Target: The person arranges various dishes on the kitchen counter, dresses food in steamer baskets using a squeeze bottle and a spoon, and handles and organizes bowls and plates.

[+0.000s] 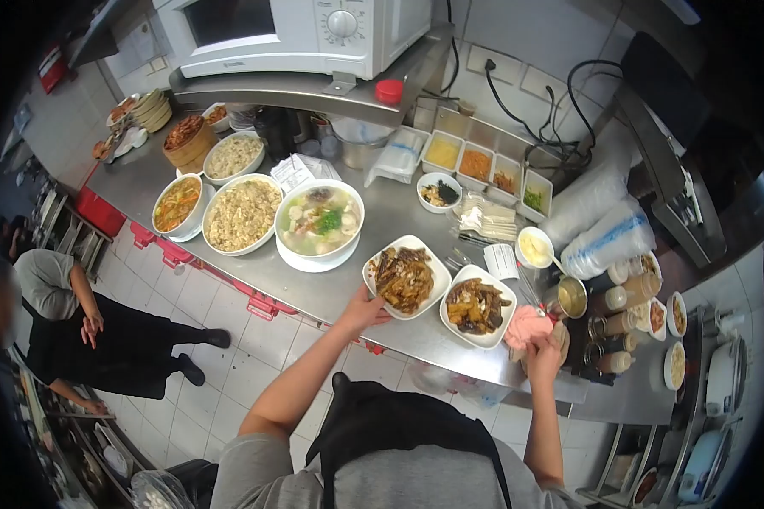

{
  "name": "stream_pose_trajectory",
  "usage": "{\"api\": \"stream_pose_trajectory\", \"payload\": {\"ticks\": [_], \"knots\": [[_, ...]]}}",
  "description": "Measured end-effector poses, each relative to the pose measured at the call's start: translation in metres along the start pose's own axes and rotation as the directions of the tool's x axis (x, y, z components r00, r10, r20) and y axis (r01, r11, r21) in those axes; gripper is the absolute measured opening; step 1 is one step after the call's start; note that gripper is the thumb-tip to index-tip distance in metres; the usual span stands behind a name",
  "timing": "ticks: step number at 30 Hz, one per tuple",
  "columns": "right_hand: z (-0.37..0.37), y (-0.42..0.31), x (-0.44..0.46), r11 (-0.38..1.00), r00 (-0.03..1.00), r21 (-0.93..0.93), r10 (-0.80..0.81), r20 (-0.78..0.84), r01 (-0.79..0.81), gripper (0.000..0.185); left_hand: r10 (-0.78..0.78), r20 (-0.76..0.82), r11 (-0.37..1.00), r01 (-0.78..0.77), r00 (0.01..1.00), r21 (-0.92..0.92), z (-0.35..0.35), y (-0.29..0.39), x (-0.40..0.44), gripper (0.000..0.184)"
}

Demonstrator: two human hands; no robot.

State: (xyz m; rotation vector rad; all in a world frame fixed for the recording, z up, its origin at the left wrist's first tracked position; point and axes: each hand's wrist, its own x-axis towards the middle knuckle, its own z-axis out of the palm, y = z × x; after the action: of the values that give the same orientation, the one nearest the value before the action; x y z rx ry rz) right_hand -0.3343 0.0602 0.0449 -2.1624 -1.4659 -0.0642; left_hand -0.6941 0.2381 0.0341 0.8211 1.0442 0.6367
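Note:
My left hand (365,311) grips the lower left rim of a square white bowl (406,282) of brown glazed food, its fingers at the edge. Just right of it stands a second white bowl (477,306) with similar food. Beyond that, my right hand (543,355) has its fingers closed on a crumpled pink cloth (530,327) on the steel counter. Left of the first bowl, a big soup bowl (320,220) with green garnish rests on a white plate.
Bowls of rice (243,215) and orange food (177,204) line the counter's left. Garnish trays (475,163), cups (607,242) and sauce bottles (617,362) stand right. A microwave (289,38) sits on the shelf above. Another person (102,331) stands far left.

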Motion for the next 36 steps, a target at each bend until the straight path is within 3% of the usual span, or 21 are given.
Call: {"api": "stream_pose_trajectory", "payload": {"ticks": [1, 4, 5, 7, 11, 15, 17, 21, 23, 25, 26, 27, 29, 31, 34, 36], "knots": [[-0.005, 0.000, 0.001, 1.000, 1.000, 0.001, 0.017, 0.009, -0.017, 0.009, -0.038, 0.061, 0.997, 0.034, 0.997, 0.067, -0.014, 0.005, -0.003, 0.052], [-0.013, 0.025, 0.008, 0.924, 0.990, 0.381, 0.066, -0.121, -0.015, 0.009, -0.061, 0.046, 0.990, 0.054, 0.997, 0.127, -0.033, 0.007, -0.014, 0.058], [-0.008, 0.053, 0.008, 0.824, 0.987, 0.557, 0.154, -0.047, -0.102, 0.013, -0.089, 0.032, 0.988, 0.084, 0.995, 0.131, -0.035, 0.004, -0.022, 0.059], [-0.041, 0.034, 0.018, 0.785, 0.947, 0.598, 0.295, -0.130, -0.163, 0.021, -0.056, 0.057, 0.994, 0.050, 0.997, 0.098, -0.020, 0.005, -0.037, 0.061], [-0.088, -0.021, 0.071, 0.408, 0.845, 0.912, 0.500, -0.191, -0.035, 0.023, 0.035, -0.011, 0.999, -0.034, 0.999, 0.015, -0.006, -0.003, -0.033, 0.063], [-0.127, -0.090, 0.128, 0.260, 0.929, 0.957, 0.304, -0.210, 0.131, 0.020, 0.013, 0.104, 0.995, -0.023, 0.994, 0.093, -0.033, 0.002, -0.032, 0.063], [-0.132, -0.136, 0.152, 0.250, 0.927, 0.962, 0.324, -0.191, 0.111, 0.021, -0.040, 0.172, 0.976, 0.002, 0.984, 0.218, -0.062, 0.011, -0.039, 0.062], [-0.067, -0.172, 0.200, 0.265, 0.980, 0.952, 0.083, -0.180, 0.152, 0.019, -0.116, 0.269, 0.930, 0.009, 0.956, 0.367, -0.091, 0.036, -0.051, 0.060], [-0.005, -0.183, 0.216, 0.561, 0.949, 0.778, -0.046, -0.313, 0.283, 0.021, -0.053, 0.185, 0.892, -0.037, 0.981, 0.450, -0.093, 0.040, -0.054, 0.043], [0.040, -0.217, 0.201, 0.656, 0.988, 0.739, -0.085, -0.127, 0.152, 0.019, 0.027, 0.093, 0.795, -0.077, 0.995, 0.601, -0.094, 0.046, -0.056, 0.035], [0.060, -0.227, 0.191, 0.742, 0.966, 0.629, -0.252, -0.059, 0.232, 0.017, -0.021, 0.082, 0.784, -0.034, 0.996, 0.620, -0.097, 0.043, -0.053, 0.029], [0.077, -0.235, 0.182, 0.795, 0.915, 0.509, -0.401, 0.034, 0.329, 0.015, 0.025, 0.076, 0.757, -0.069, 0.997, 0.650, -0.099, 0.039, -0.049, 0.028], [0.101, -0.246, 0.164, 0.763, 0.767, 0.272, -0.632, 0.116, 0.587, 0.011, 0.118, 0.075, 0.695, -0.136, 0.990, 0.706, -0.098, 0.034, -0.039, 0.028], [0.127, -0.254, 0.153, 0.603, 0.680, 0.412, -0.730, -0.060, 0.683, 0.007, 0.158, 0.110, 0.607, -0.184, 0.981, 0.773, -0.090, 0.047, -0.036, 0.028], [0.133, -0.270, 0.139, 0.677, 0.732, 0.545, -0.663, 0.158, 0.495, 0.011, 0.249, 0.203, 0.447, -0.298, 0.947, 0.843, -0.090, 0.057, -0.018, 0.027], [0.138, -0.274, 0.134, 0.689, 0.690, 0.659, -0.635, 0.348, 0.302, 0.013, 0.279, 0.263, 0.380, -0.358, 0.923, 0.853, -0.088, 0.059, -0.006, 0.026]]}}
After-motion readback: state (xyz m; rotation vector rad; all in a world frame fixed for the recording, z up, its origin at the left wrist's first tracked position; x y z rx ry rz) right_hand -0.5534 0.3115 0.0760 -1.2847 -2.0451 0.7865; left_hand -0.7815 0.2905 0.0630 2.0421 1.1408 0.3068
